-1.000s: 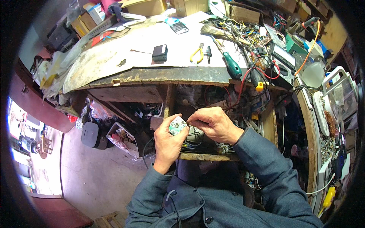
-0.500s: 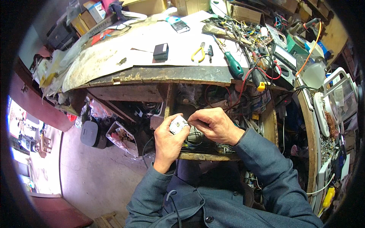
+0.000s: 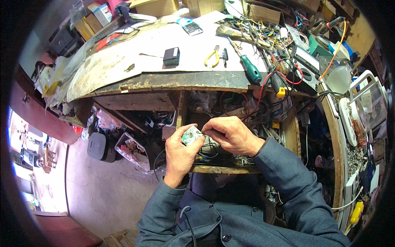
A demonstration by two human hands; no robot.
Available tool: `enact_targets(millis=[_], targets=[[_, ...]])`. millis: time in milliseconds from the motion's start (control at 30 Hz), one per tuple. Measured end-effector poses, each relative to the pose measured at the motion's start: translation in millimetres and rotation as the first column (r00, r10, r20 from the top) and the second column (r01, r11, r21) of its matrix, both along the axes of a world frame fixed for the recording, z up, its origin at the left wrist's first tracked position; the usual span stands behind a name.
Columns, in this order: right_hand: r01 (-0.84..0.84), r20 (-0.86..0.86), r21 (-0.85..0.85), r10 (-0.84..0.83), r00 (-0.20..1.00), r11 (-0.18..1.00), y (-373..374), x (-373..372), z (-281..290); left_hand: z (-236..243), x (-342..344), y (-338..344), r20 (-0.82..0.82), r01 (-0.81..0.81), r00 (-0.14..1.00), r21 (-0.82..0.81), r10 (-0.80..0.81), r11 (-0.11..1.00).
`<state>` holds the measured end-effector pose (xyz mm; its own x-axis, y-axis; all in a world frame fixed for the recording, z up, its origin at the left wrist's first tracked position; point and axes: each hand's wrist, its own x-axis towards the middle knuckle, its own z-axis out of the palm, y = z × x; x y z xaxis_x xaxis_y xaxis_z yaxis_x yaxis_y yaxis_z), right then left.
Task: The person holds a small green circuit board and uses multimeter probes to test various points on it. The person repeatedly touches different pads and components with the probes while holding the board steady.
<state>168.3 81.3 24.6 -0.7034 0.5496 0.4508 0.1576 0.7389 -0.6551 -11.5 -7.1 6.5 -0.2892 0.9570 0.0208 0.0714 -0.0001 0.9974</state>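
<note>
A person in a dark jacket (image 3: 242,224) works over an open drawer (image 3: 224,169), the left hand (image 3: 180,154) pinching a small circuit board (image 3: 191,135) between thumb and fingers. The right hand (image 3: 234,133) hovers at the board's right edge, thumb and fingertips drawn together; whether they grip something fine cannot be told. Half a second ago the board's face showed mostly pale; now its green shows again, suggesting a slight tilt in the left hand, while the grip is little changed. Close handwork at the board's edge appears to be continuing.

Beyond the hands, a worn bench (image 3: 164,80) is spread with pale, stained paper (image 3: 111,74). On it lie a black box (image 3: 171,56), yellow-handled pliers (image 3: 212,59) and a green screwdriver (image 3: 250,69); to the right, a meter (image 3: 306,64) stands near a heap of tangled wires (image 3: 273,39). Lower left, a dark case (image 3: 98,147) and a carton of scraps (image 3: 142,158) sit on the bare floor (image 3: 107,185). Cardboard boxes (image 3: 154,6) line the bench's far side.
</note>
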Motion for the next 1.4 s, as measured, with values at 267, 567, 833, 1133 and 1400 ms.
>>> enact_targets(millis=[267, 567, 833, 1133, 1400], targets=[[-0.031, 0.053, 0.022, 0.030, 0.998, 0.999, -1.2, 3.4, 6.7, 0.8, 0.0, -2.9, -0.062, 0.010, 0.998, 0.020, -0.009, 1.000], [-0.031, 0.039, -0.029, 0.032, 0.999, 0.999, 2.2, 4.6, 5.6, -0.3, -1.1, -3.4, -0.033, 0.051, 0.998, 0.038, -0.050, 0.998], [-0.049, 0.044, -0.040, 0.050, 0.998, 0.998, 4.1, 5.5, 6.0, -1.5, -0.5, -3.5, -0.024, 0.064, 0.998, 0.068, -0.062, 0.996], [-0.024, 0.071, -0.034, 0.026, 0.997, 0.999, 4.7, 5.8, 7.1, 1.6, -0.1, -3.3, -0.010, 0.053, 0.999, 0.055, -0.052, 0.997], [-0.039, 0.038, -0.031, 0.040, 0.998, 0.999, 5.4, 5.4, 8.5, 2.1, -1.7, -3.9, -0.019, 0.069, 0.997, 0.055, -0.068, 0.996]])
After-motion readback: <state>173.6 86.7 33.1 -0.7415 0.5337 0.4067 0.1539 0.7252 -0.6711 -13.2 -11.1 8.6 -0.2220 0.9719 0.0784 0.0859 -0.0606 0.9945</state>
